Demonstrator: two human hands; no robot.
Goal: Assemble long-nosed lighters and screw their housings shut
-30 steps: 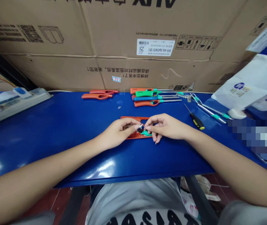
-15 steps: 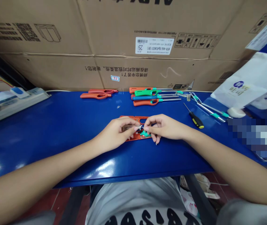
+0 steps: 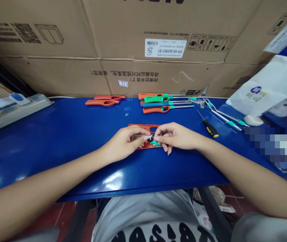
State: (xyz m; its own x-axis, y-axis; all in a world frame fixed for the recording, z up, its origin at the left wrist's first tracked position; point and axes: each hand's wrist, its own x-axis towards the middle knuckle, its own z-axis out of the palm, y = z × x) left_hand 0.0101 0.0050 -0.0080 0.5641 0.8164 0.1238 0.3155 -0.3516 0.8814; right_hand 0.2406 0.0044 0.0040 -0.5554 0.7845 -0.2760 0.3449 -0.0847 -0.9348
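My left hand (image 3: 123, 144) is closed around a clear fuel tank (image 3: 135, 136) of a lighter, whose white valve end (image 3: 150, 137) points right, past the fingertips. Just right of that end, my right hand (image 3: 178, 136) is closed in a pinch; what its fingertips hold is too small to make out. Under both hands lie the orange halves of a lighter casing (image 3: 138, 126) on the blue table. A green trigger part (image 3: 156, 143) shows in the near half, partly covered by my right fingers.
Two red-orange casing pieces (image 3: 103, 102) lie at the back left. Several long-nosed lighters (image 3: 155, 105) are stacked at the back middle. To the right are a black-yellow screwdriver (image 3: 211, 129), metal tubes with green ends (image 3: 226, 119) and a white bag (image 3: 264, 89). A large cardboard box (image 3: 123, 37) stands behind.
Both hands stay almost in place at the valve end. The near casing half appears slightly higher, closer to the far half. The view has shifted very slightly.
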